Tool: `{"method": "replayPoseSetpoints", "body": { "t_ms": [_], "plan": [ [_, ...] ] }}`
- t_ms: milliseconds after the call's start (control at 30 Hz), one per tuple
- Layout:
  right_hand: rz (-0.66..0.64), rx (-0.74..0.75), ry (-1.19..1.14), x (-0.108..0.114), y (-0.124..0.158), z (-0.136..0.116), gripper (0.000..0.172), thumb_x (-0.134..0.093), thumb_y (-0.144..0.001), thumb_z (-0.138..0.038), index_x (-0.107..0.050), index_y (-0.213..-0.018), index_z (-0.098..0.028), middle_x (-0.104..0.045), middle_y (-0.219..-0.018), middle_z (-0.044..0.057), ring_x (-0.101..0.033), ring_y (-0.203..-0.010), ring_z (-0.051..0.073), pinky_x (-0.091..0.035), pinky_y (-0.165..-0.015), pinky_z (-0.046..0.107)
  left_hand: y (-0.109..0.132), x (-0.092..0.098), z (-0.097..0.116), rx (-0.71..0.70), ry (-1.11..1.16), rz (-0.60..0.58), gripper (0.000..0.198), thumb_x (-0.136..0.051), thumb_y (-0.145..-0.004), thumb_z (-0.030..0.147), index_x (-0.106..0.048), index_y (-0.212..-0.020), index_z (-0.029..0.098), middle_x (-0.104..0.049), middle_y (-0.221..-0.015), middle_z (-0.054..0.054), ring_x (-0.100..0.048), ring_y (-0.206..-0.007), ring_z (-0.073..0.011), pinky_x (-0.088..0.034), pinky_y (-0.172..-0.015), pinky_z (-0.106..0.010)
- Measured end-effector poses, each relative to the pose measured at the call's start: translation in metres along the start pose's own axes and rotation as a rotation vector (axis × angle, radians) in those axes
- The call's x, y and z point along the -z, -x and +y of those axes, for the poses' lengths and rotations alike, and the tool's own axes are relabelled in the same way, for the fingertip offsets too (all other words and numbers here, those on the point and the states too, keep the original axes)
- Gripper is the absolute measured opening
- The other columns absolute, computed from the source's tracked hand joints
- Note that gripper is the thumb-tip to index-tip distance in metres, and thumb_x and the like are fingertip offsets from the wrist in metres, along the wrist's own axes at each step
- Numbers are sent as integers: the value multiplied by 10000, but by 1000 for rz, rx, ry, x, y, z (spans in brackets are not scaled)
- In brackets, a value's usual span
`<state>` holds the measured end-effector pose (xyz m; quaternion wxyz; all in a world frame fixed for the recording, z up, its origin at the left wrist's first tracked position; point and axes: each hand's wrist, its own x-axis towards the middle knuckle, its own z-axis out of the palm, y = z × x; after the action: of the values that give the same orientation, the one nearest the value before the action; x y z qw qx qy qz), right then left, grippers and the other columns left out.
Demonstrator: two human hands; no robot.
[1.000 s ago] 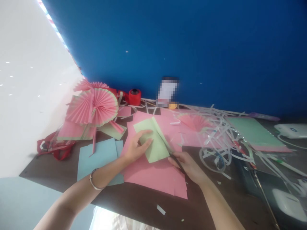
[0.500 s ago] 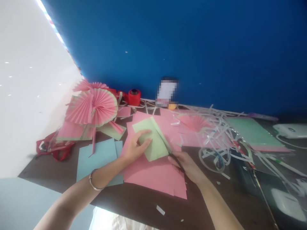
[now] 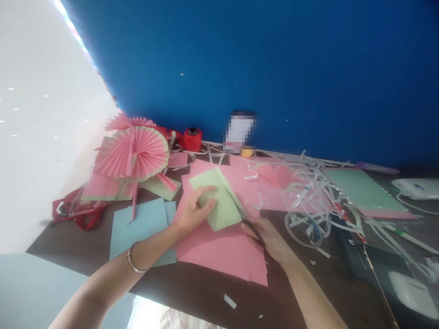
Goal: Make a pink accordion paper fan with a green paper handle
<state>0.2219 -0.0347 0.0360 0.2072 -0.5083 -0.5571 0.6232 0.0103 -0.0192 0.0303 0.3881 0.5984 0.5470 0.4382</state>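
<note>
A light green sheet of paper (image 3: 222, 212) lies tilted over a stack of pink paper (image 3: 219, 249). My left hand (image 3: 194, 210) holds its left side, with the thumb and index finger on top; the other fingers are mostly hidden. My right hand (image 3: 265, 235) is closed around the dark handles of a pair of scissors (image 3: 253, 230). Their blades run up along the sheet's right edge, where a narrow green strip (image 3: 226, 180) stands apart from the main part. How far the blades are apart is too blurred to tell.
Pink pleated paper fans (image 3: 137, 153) stand at the back left, above blue sheets (image 3: 139, 226). A red tape roll (image 3: 192, 139) sits by the blue wall. Tangled white paper strips (image 3: 308, 192) and a wrapped green pack (image 3: 363, 189) lie to the right, near a white case (image 3: 413, 292).
Almost nothing differs. The whole view has shifted very slightly, while both hands, the green paper and the scissors keep their places relative to each other.
</note>
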Motion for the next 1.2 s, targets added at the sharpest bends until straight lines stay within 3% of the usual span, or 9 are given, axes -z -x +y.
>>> {"method": "replayPoseSetpoints", "body": {
  "t_ms": [1000, 1200],
  "plan": [
    [41, -4, -35, -1, -1, 3, 458, -575, -714, -555, -372, -518, -194, -329, -417, -62, -285, -381, 54, -184, -368, 226, 1, 0, 0, -1, -15, 20, 246, -554, -799, 284, -602, -1028, 208, -634, -1116, -52, -578, -1040, -214, -510, -780, -297],
    [57, 10, -38, -2, -1, 2, 460, -580, -714, -547, -360, -520, -193, -301, -439, -70, -262, -400, 51, -163, -403, 236, 0, 0, 1, -16, 2, 26, 242, -554, -799, 273, -601, -1026, 200, -636, -1107, -54, -575, -1046, -201, -482, -856, -305]
  ]
}}
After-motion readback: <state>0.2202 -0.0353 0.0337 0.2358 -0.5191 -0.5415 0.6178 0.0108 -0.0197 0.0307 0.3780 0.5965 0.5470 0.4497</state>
